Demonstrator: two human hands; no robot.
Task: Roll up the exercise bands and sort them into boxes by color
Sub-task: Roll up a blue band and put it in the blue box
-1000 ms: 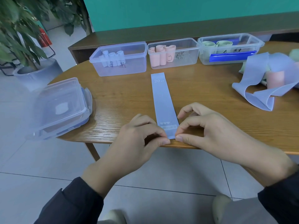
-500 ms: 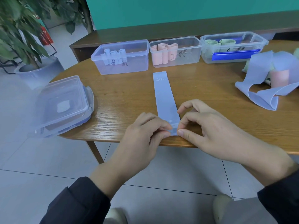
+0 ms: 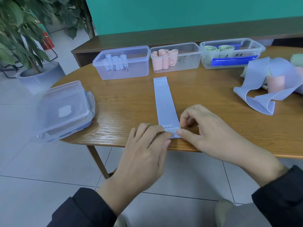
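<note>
Two hands meet at the near end of a pale blue exercise band (image 3: 164, 102) that lies flat on the wooden tabletop (image 3: 127, 108). The left hand (image 3: 144, 154) and the right hand (image 3: 211, 133) each form a grip with thumb and fingers curled onto the band's near end, pinching a first small fold of it close to the tabletop's near edge. The fingertips of both hands sit just beside each other over that fold.

From the grip the band runs straight away from the person, its far end printed "20".

Beyond that far end stand three clear boxes in a row: the blue-band box (image 3: 122, 63) holds pale blue rolls, the pink-band box (image 3: 176, 57) pink rolls, and the green-band box (image 3: 232, 52) green rolls with a dark blue strip across its front.

To the right of the grip, well apart, lies a loose pile of unrolled bands (image 3: 265, 86), pale blue looped around a pink one.

To the left of the grip rests a closed clear lidded box (image 3: 64, 108) at the tabletop's edge.
</note>
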